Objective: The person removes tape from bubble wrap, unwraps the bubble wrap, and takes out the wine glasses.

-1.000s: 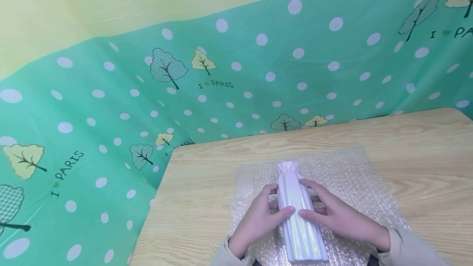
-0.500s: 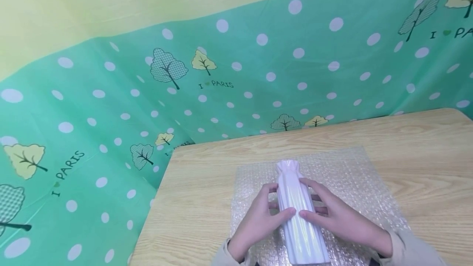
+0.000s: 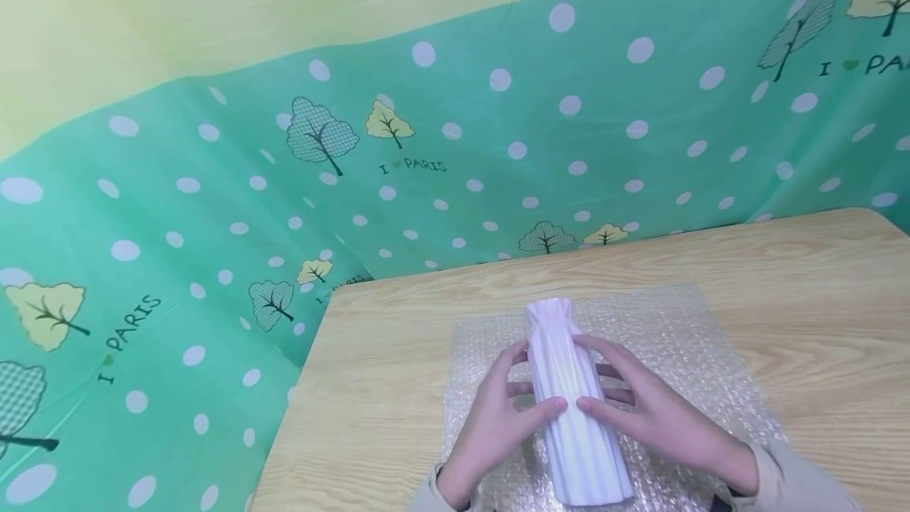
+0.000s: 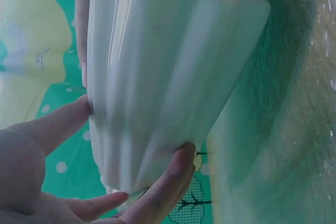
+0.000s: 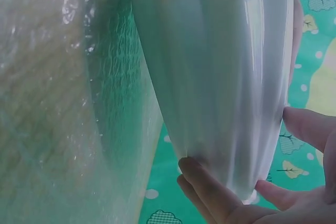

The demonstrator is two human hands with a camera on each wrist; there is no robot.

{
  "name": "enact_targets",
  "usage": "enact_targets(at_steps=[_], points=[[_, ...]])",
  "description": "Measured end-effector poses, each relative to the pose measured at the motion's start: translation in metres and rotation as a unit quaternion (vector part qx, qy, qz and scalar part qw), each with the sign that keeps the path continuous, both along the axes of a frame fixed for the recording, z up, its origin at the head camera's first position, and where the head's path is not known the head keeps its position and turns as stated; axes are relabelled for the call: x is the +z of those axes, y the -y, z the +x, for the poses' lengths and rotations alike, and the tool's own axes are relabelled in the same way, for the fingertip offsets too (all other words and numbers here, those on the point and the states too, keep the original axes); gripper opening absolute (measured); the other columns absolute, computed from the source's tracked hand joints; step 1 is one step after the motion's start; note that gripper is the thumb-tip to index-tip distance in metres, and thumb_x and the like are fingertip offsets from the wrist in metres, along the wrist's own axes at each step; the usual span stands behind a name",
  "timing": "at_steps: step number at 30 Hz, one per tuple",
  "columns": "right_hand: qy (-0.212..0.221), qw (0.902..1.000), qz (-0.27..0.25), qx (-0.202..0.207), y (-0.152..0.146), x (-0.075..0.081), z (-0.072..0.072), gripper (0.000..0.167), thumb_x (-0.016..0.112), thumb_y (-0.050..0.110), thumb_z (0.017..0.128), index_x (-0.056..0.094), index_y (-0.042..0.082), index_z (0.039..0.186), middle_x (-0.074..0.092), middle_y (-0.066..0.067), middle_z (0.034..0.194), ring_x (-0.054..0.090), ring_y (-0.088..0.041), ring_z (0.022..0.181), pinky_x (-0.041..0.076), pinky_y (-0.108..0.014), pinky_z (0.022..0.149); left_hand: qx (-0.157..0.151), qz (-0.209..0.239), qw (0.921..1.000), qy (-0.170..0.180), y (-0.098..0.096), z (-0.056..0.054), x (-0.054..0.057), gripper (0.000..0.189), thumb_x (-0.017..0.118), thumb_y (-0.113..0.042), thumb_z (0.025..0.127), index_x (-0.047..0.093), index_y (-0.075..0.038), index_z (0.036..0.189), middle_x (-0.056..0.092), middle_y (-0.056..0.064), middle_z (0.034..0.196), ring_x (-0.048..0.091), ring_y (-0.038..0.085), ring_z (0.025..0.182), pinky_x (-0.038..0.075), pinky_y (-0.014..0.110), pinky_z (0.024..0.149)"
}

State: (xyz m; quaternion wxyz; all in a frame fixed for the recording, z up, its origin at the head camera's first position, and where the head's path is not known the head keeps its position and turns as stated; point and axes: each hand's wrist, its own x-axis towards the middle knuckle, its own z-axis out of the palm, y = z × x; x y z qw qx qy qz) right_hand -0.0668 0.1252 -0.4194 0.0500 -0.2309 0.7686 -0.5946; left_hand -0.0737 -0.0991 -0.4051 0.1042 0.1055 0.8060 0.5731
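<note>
A white fluted vase (image 3: pixel 579 449) lies lengthwise over a sheet of bubble wrap (image 3: pixel 661 338), its narrow neck pointing away from me. My left hand (image 3: pixel 490 421) grips its left side, thumb on top and fingers around the edge. On the opposite side my right hand (image 3: pixel 654 421) holds it the same way, and the two thumbs nearly meet. Both wrist views show the broad end of the vase (image 4: pixel 152 72) close up, with a gap between much of its side and the wrap (image 5: pixel 52 103). Fingertips beneath the vase are partly hidden.
A light wood-grain table (image 3: pixel 370 385) carries the bubble wrap. Behind it and along its left hangs a green and yellow curtain (image 3: pixel 455 172) printed with white dots and trees.
The vase has turned a little in my hands, so its ridges catch the light differently. Its neck end has shifted slightly up and left in the head view. Both hands keep their hold.
</note>
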Motion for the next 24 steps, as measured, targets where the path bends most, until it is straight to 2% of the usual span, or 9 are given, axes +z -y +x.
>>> enact_targets(at_steps=[4,10,15,19,24], points=[[-0.006,1.0000,-0.004,-0.004,0.0004,0.0004,-0.0005,0.068,0.067,0.025,0.095,0.032,0.017,0.153,0.033,-0.029,0.151,0.053,-0.052,0.122,0.057,-0.043,0.091,0.000,0.018,0.9998,0.004,0.0001,-0.0002,0.0007,0.083,0.081,-0.025,0.083,0.035,-0.015,0.151,0.045,0.015,0.146,0.063,0.020,0.106,0.060,0.023,0.076],[-0.007,0.9999,-0.008,-0.013,0.0003,0.0002,-0.0016,0.072,0.068,0.026,0.094,0.030,0.022,0.155,0.032,-0.024,0.152,0.052,-0.051,0.124,0.057,-0.041,0.093,0.004,0.038,0.9992,0.008,-0.0009,-0.0005,0.0008,0.090,0.082,-0.022,0.081,0.031,-0.017,0.154,0.047,0.018,0.145,0.063,0.022,0.110,0.059,0.024,0.082],[-0.005,0.9995,-0.029,-0.007,0.0004,0.0015,-0.0010,0.078,0.069,0.022,0.094,0.024,0.021,0.157,0.027,-0.026,0.155,0.050,-0.054,0.124,0.058,-0.040,0.092,0.019,0.054,0.9982,0.016,-0.0027,-0.0013,0.0017,0.091,0.084,-0.019,0.079,0.033,-0.020,0.154,0.049,0.014,0.144,0.063,0.023,0.111,0.060,0.025,0.082],[-0.007,0.9990,-0.043,-0.012,0.0005,0.0035,-0.0003,0.081,0.070,0.019,0.093,0.022,0.024,0.158,0.026,-0.027,0.156,0.048,-0.055,0.126,0.057,-0.044,0.092,0.029,0.062,0.9975,0.016,-0.0038,-0.0006,0.0044,0.090,0.085,-0.017,0.077,0.037,-0.021,0.153,0.051,0.010,0.141,0.063,0.025,0.110,0.061,0.026,0.079],[-0.031,0.9981,-0.030,-0.044,0.0011,0.0076,-0.0009,0.086,0.075,0.019,0.088,0.024,0.028,0.157,0.033,-0.022,0.155,0.051,-0.046,0.127,0.056,-0.041,0.094,0.039,0.077,0.9962,0.012,-0.0054,0.0004,0.0058,0.088,0.085,-0.017,0.077,0.039,-0.020,0.152,0.049,0.008,0.146,0.061,0.028,0.115,0.060,0.028,0.082]])
